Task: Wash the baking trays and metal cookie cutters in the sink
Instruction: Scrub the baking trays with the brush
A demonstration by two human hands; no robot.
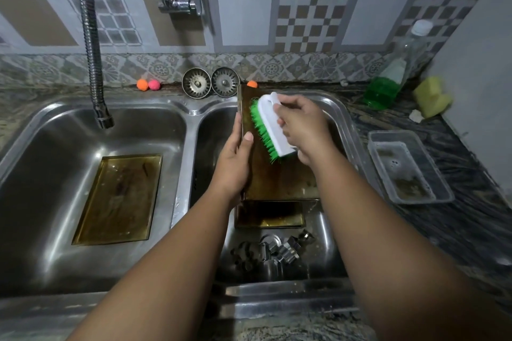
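A: What is the left hand (235,155) doing?
B: It grips the left edge of the top tray (279,180), with the thumb on the front. That tray leans up over the right bowl of the sink (191,124).
A: And the right hand (302,127)?
B: It is wrapped round a white brush (273,130). The green bristles touch the tray.
A: Where are the other trays?
B: A second tray (268,214) lies under it. A third tray (119,199) lies flat in the left bowl.
A: And the cookie cutters (277,252)?
B: Heaped in the right bowl, near the front.
A: What is on the desk (471,216)?
B: A green soap bottle (388,83), a yellow sponge (432,97) and a clear box (410,169).
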